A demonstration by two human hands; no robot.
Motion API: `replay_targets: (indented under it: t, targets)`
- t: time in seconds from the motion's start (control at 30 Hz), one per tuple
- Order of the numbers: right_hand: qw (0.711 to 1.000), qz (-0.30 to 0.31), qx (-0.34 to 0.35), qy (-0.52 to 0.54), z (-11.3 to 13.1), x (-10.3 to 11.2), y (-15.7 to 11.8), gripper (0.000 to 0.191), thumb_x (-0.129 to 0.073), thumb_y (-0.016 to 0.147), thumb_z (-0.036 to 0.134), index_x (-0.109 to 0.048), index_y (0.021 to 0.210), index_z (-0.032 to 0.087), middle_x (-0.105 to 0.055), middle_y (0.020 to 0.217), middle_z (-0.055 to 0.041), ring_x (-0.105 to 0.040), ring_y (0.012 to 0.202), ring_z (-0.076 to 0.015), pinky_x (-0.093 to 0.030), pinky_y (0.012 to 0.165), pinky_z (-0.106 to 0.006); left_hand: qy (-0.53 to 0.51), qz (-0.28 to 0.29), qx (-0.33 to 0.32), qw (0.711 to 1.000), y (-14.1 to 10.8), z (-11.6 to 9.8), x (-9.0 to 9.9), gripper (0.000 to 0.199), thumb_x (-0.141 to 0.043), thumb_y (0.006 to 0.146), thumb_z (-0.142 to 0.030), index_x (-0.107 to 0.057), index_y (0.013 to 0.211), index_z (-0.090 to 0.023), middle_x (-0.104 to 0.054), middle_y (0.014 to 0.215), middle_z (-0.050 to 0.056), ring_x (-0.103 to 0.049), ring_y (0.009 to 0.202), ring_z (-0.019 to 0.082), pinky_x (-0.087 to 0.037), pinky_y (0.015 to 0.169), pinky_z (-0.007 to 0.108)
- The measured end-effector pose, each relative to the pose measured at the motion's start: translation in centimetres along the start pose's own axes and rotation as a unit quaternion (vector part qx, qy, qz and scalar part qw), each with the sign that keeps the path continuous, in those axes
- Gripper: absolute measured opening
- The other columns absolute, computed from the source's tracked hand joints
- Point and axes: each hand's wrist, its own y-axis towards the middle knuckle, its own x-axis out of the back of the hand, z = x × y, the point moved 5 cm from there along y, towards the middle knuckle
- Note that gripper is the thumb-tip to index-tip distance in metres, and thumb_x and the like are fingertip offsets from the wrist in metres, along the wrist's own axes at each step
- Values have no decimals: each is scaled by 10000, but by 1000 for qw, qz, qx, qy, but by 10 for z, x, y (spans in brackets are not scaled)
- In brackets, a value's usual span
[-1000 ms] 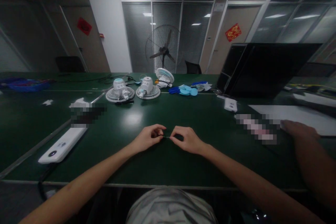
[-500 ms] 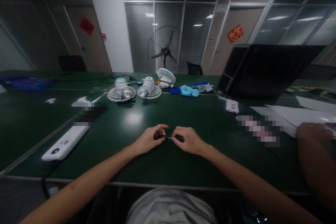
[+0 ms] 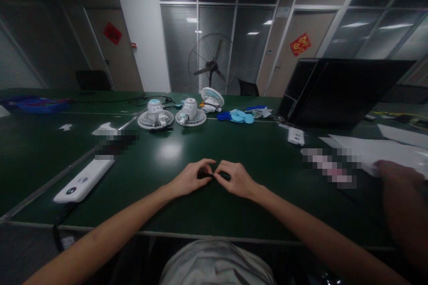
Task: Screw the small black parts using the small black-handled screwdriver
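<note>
Just above the green table top (image 3: 207, 209), my two hands meet fingertip to fingertip. Thumb and forefinger of my left hand (image 3: 190, 177) pinch a small, slim dark piece (image 3: 207, 175); its kind is too small to tell. My right hand (image 3: 238, 179) is closed in a pinch at the right end of that piece, thumb and forefinger forming a ring. What lies between the right fingertips is hidden. Both wrists stay low over the table near its front edge.
White fan heads (image 3: 190, 113) stand at the back, beside blue gloves (image 3: 224, 116). A white power strip (image 3: 83, 180) lies left. At right are a black monitor (image 3: 341, 91), a white device (image 3: 296, 136), paper sheets (image 3: 364, 147) and another person's hand (image 3: 397, 171).
My hands have drawn closer together, and the thin light-coloured rod seen between them no longer shows. The other person's hand at right has shifted slightly along with the paper.
</note>
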Motion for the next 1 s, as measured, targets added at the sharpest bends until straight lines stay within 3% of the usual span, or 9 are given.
replay_targets:
  t: [0.2,0.37,0.47,0.63,0.7,0.77,0.9,1.0]
  targets:
    - [998,-43,-23,37,-13,9,-9,121,-615,1022,258,-708,977,195,-701,960,-56,-665,830,-195,-519,748,-310,51,13,-5,999,-10,1,1,615,-686,919,-250,-487,1500,-275,-677,1192,72,-627,1119,235,-489,1007,392]
    - [994,-55,-63,67,-27,14,-12,155,-600,1041,296,-706,1002,191,-700,976,-64,-662,838,-200,-534,717,-310,98,53,-47,993,-20,6,18,477,-523,1031,-267,-503,1506,-306,-642,1272,93,-590,1172,242,-461,1039,394]
    - [994,-50,-66,76,-29,13,-12,154,-596,1046,294,-706,1018,190,-700,998,-64,-663,854,-199,-541,732,-312,132,16,-24,991,-22,34,57,433,-498,1028,-287,-564,1456,-294,-638,1298,101,-585,1196,258,-447,1066,403]
    - [994,-42,-68,75,-29,11,-12,157,-596,1049,295,-708,1018,190,-702,996,-63,-664,846,-196,-545,737,-313,187,-131,114,967,-31,105,154,455,-611,911,-378,-645,1337,-222,-681,1260,119,-625,1183,307,-462,1074,434]
    - [994,-38,-68,76,-29,10,-12,160,-591,1052,296,-707,1023,189,-702,1002,-63,-667,852,-196,-548,743,-314,202,-176,135,954,-38,125,181,488,-639,871,-439,-653,1300,-207,-695,1246,120,-649,1162,309,-489,1043,427]
    - [994,-37,-69,75,-31,10,-12,159,-592,1051,296,-707,1020,190,-702,1008,-64,-668,859,-197,-551,747,-313,204,-203,149,946,-45,138,197,553,-654,846,-503,-640,1305,-195,-714,1209,123,-670,1131,309,-515,1001,420]
    - [995,-40,-67,67,-32,10,-13,151,-600,1045,293,-708,1020,190,-703,997,-63,-665,844,-194,-545,732,-309,207,-218,165,939,-57,148,211,744,-698,776,-617,-603,1364,-171,-724,1203,131,-685,1100,310,-539,940,387]
    - [995,-49,-65,53,-31,12,-12,154,-608,1037,292,-714,995,189,-705,968,-60,-660,825,-196,-535,725,-309,235,-234,220,917,-70,149,224,744,-778,650,-674,-711,1199,-177,-746,1155,124,-704,1045,322,-549,885,356]
